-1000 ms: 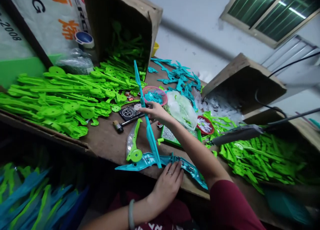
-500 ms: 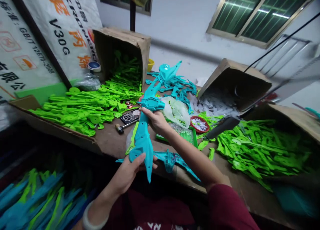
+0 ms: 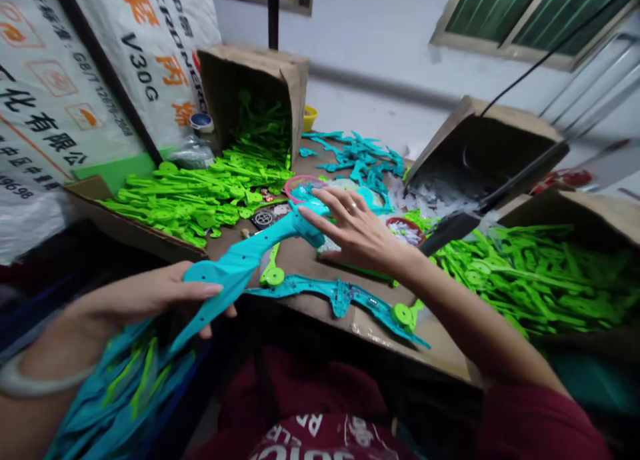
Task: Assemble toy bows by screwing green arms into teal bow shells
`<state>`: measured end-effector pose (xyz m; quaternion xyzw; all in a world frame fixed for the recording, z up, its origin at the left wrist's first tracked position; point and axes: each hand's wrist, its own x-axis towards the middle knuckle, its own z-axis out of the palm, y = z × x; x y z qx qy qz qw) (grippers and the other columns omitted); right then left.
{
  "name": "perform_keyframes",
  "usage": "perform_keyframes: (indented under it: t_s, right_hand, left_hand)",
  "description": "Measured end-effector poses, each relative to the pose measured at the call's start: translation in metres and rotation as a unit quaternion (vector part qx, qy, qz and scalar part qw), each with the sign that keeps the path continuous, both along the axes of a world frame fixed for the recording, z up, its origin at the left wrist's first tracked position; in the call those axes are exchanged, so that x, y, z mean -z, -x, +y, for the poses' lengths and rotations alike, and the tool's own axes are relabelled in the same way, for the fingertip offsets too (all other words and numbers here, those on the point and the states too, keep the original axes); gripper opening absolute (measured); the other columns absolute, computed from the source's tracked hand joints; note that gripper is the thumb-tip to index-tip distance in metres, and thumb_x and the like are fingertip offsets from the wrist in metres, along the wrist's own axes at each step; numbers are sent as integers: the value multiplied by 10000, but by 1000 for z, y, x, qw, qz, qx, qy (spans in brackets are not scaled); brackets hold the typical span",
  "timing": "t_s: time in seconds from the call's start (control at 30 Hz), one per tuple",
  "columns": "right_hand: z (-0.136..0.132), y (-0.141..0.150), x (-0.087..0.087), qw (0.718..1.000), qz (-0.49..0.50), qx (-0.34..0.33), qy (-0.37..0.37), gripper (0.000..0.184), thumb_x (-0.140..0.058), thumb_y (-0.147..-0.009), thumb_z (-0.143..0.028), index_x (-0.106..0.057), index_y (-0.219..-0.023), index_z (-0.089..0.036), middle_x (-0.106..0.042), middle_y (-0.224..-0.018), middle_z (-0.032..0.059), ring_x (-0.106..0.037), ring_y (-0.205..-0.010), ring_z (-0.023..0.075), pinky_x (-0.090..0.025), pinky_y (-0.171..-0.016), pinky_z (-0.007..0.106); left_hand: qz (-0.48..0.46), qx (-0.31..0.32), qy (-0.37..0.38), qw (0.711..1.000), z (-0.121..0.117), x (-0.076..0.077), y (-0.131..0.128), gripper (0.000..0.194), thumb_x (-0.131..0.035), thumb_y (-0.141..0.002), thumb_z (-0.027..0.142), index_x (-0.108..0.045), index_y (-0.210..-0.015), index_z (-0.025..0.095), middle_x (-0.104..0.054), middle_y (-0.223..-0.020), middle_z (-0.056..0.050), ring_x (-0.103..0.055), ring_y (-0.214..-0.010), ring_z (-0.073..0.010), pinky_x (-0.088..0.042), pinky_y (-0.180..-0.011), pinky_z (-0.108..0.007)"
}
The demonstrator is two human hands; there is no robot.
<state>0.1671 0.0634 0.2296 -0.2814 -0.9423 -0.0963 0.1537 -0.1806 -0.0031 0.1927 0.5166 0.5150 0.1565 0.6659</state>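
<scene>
My left hand is closed around the lower limb of a blue plastic toy bow, which tilts up to the right over the table edge. Over the bow's middle grip, my right hand has its fingers spread; whether they touch it I cannot tell. Part of the bow's far limb is hidden behind that hand. Below, on the table edge, lies a blue bow half-shell with its hollow inside facing up. A green wheeled piece sits at its left end and another green wheeled piece at its right end.
Green parts heap at the left, spilling from a cardboard box. More green parts lie at the right. Blue parts are piled behind. A red bowl holds pale pieces. Lower left, blue-and-green bows are stacked.
The held bow has swung from near upright to a slant, its lower end moving left. My right hand has let go of its grip and spread its fingers. Green wheeled pieces now show on the half-shell.
</scene>
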Motion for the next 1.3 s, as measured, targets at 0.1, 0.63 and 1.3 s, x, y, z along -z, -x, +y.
perform_keyframes:
  t_s: [0.1, 0.63, 1.3]
  right_hand:
    - [6, 6, 10, 997, -52, -23, 56, 829, -818, -774, -371, -425, -1494, -246, -490, -1441, 176, -456, -1307, 417, -363, -1096, 650]
    - [-24, -65, 99, 956, -63, 110, 266, 839, -678, -834, -508, -336, -1539, -209, -535, -1348, 188, -615, -1192, 361, -543, -994, 537]
    - [-29, -71, 129, 948, -140, 111, 265, 841, -640, -855, -562, -337, -1546, -190, -540, -1343, 214, -619, -1200, 391, -547, -987, 566]
  left_hand:
    - [88, -14, 81, 993, 10, -16, 12, 384, -741, -733, 388, -760, -926, 57, -735, -735, -63, -680, -575, -225, -534, -566, -339]
    - [145, 155, -16, 977, 100, 17, -32, 597, -510, -899, 624, -667, -1257, 172, -762, -986, -133, -733, -752, -235, -579, -695, -317]
    - [320, 157, -413, 838, 75, 53, -42, 493, -440, -1000, 488, -598, -1332, 160, -710, -1205, -123, -677, -1071, -256, -496, -915, -347]
